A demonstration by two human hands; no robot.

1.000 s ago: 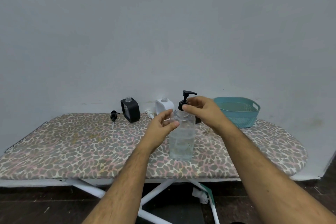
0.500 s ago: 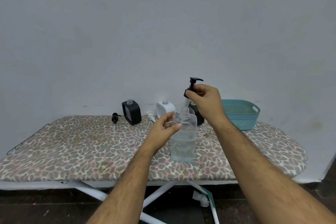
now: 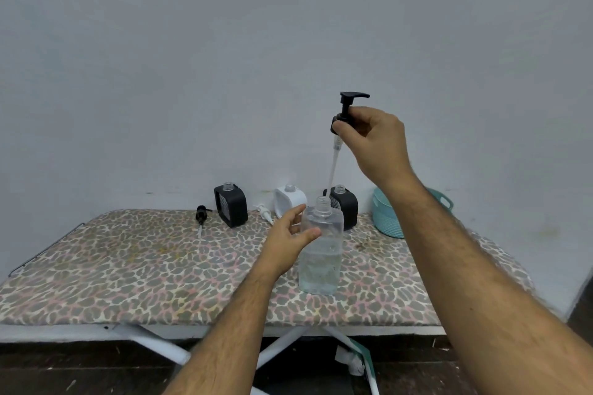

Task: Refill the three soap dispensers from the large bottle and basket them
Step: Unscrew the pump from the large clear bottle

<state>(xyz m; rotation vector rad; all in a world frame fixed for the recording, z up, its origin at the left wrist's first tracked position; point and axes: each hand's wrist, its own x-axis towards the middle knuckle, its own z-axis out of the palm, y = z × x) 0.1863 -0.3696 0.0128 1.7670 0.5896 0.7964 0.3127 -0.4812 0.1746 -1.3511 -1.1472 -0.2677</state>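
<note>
The right hand [image 3: 373, 141] pinches the black pump head [image 3: 346, 111] by its collar, a narrow grip, high above the surface; the pump's clear dip tube [image 3: 333, 167] slants down from the grip, its lower end just at the open neck of the large clear plastic bottle [image 3: 321, 253]. That bottle stands upright on the leopard-print padded surface [image 3: 128, 266], directly below the right grip and partly filled with clear liquid. The left hand [image 3: 288, 240] holds the bottle's shoulder in a loose wide grip, thumb in front, fingers behind.
</note>
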